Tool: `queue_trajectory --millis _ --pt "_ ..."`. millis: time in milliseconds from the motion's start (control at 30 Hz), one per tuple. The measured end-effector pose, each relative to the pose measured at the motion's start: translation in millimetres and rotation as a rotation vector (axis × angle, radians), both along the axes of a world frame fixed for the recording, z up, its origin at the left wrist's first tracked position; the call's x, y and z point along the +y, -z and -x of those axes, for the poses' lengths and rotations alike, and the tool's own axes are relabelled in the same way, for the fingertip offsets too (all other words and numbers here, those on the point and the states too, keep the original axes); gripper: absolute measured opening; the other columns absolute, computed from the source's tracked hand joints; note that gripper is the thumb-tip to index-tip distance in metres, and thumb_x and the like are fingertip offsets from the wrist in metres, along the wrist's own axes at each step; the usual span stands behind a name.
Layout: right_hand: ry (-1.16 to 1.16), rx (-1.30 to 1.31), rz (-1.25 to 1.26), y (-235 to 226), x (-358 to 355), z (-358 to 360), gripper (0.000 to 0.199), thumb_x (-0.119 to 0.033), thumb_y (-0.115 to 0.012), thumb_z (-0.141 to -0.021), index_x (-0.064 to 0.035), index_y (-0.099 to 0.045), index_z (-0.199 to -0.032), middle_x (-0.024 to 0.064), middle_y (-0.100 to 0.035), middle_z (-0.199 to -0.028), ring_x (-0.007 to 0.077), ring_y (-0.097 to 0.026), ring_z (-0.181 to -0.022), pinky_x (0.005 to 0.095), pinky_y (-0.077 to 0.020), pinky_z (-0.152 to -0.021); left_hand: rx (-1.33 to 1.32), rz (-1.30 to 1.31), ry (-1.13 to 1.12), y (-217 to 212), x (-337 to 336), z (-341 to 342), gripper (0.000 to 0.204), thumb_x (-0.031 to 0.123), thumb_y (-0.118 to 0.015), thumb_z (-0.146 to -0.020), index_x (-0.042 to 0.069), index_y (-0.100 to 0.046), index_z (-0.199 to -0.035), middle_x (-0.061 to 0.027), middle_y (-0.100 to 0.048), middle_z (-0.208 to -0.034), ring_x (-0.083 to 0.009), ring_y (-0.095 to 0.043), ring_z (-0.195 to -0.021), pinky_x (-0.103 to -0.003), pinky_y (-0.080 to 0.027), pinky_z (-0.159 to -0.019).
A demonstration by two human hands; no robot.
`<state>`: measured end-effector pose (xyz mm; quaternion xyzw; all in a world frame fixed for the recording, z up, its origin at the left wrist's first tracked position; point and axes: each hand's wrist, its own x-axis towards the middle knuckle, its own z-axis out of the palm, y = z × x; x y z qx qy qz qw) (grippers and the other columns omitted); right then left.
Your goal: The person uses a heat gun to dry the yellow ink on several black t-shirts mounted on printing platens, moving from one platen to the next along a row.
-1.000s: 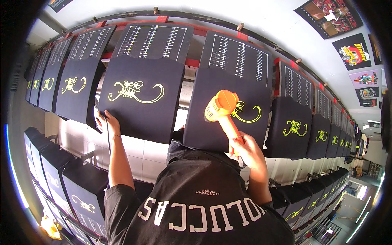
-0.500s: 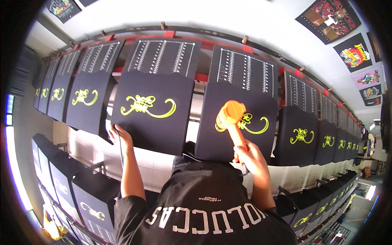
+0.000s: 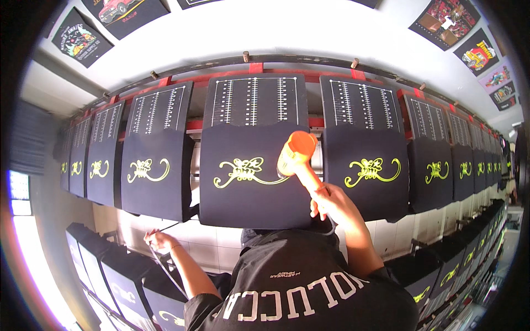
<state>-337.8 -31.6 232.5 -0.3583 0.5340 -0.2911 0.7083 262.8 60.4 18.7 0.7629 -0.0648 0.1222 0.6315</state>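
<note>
My right hand (image 3: pixel 334 205) is wrapped round the handle of an orange hair dryer (image 3: pixel 301 149). The dryer's round head is over the right side of a dark cloth panel (image 3: pixel 254 207) bearing a yellow-green curled print (image 3: pixel 245 171). The head hides the right end of that print. My left hand (image 3: pixel 160 240), below the row's front edge, pinches a dark cord (image 3: pixel 165 269), which trails down beside my forearm. Beyond the cloth, bare dark board (image 3: pixel 240 105) with white ruled marks is exposed.
A similar covered board (image 3: pixel 364 201) stands to the right, another (image 3: pixel 154 196) to the left, with gaps between. Behind them runs a red and dark metal rail (image 3: pixel 256 68) with pegs. A second row of printed panels (image 3: pixel 124 276) is lower left and continues lower right.
The dryer has gone from the panel on the right to the one beside it on the left. My left hand has drawn back from the board's edge with the cord. The view has shifted.
</note>
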Motion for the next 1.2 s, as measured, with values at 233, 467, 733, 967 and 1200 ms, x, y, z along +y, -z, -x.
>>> queue_trajectory --millis 233,467,733,967,1200 --pt "0.242 0.261 0.001 -21 -21 -78 0.032 -0.032 -0.062 -0.094 -0.0023 -0.057 -0.103 0.0019 -0.061 -0.076 0.0107 -0.062 -0.063 0.0223 -0.0474 -0.051 0.361 -0.156 0.124 10 -4 -158 0.047 0.04 -0.032 -0.102 0.004 -0.055 -0.122 -0.0139 -0.065 -0.105 -0.0249 -0.063 -0.084 -0.035 -0.051 -0.078" --pt "0.303 0.246 0.007 -20 -18 -109 0.03 -0.032 -0.062 -0.094 -0.0028 -0.058 -0.102 0.0018 -0.061 -0.075 0.0106 -0.062 -0.063 0.0228 -0.0468 -0.051 0.833 -0.177 0.436 58 -15 -249 0.073 0.065 -0.036 -0.096 0.009 -0.043 -0.142 -0.0127 -0.041 -0.149 -0.0299 -0.052 -0.122 -0.045 -0.043 -0.098" --pt "0.388 0.271 0.035 -10 -11 -126 0.031 -0.032 -0.062 -0.095 -0.0025 -0.058 -0.102 0.0016 -0.061 -0.075 0.0102 -0.062 -0.062 0.0222 -0.0459 -0.051 0.363 -0.429 0.093 57 -83 -159 0.072 0.053 -0.03 -0.099 -0.009 -0.052 -0.128 -0.0263 -0.053 -0.134 -0.04 -0.055 -0.116 -0.047 -0.042 -0.1" --pt "0.455 0.334 0.038 -10 -18 -130 0.029 -0.031 -0.062 -0.095 -0.0031 -0.059 -0.101 0.001 -0.06 -0.074 0.0098 -0.061 -0.062 0.0217 -0.0455 -0.051 0.339 -0.541 0.069 67 -74 -170 0.07 0.049 -0.029 -0.1 -0.011 -0.055 -0.123 -0.0296 -0.055 -0.13 -0.0429 -0.055 -0.115 -0.048 -0.041 -0.101" --pt "0.502 0.342 0.012 -8 -5 -119 0.027 -0.029 -0.063 -0.094 -0.003 -0.059 -0.099 0.0012 -0.06 -0.074 0.0099 -0.06 -0.06 0.0222 -0.0453 -0.05 0.395 -0.609 0.116 54 -80 -158 0.067 0.046 -0.03 -0.1 -0.012 -0.056 -0.121 -0.0327 -0.055 -0.128 -0.0448 -0.054 -0.115 -0.049 -0.042 -0.102"
